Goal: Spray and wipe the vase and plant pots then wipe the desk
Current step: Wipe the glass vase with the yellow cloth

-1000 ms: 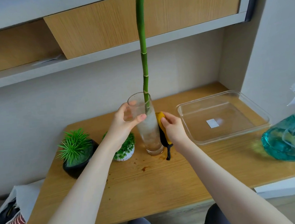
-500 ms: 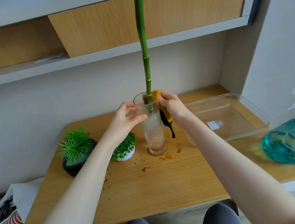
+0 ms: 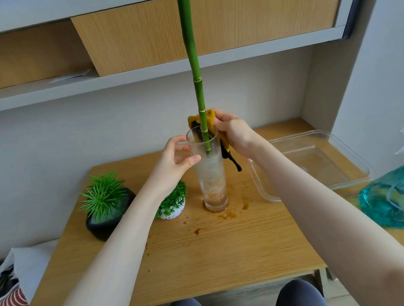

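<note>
Head view, the only one I have. My left hand (image 3: 173, 158) grips the tall glass vase (image 3: 211, 174) near its top, thumb across the front. My right hand (image 3: 234, 132) pinches the yellow cloth (image 3: 211, 118) at the rim, part of it tucked behind the bamboo stalk (image 3: 196, 80).

The risk as I read it: the vase is narrow and top-heavy with that long stalk, so a hard push at the rim could tip it if my left grip slips on wet glass. Dragging the cloth could also lever the stalk out.

Containers now. The vase stands on the desk (image 3: 203, 249), cloudy with brownish residue at the bottom, brown spots around its base. The black pot (image 3: 105, 225) and white pot (image 3: 172, 209) each hold a green plant. The clear tray (image 3: 267, 193) looks empty apart from a faint mark. The spray bottle (image 3: 395, 200) holds blue liquid, far right.
</note>
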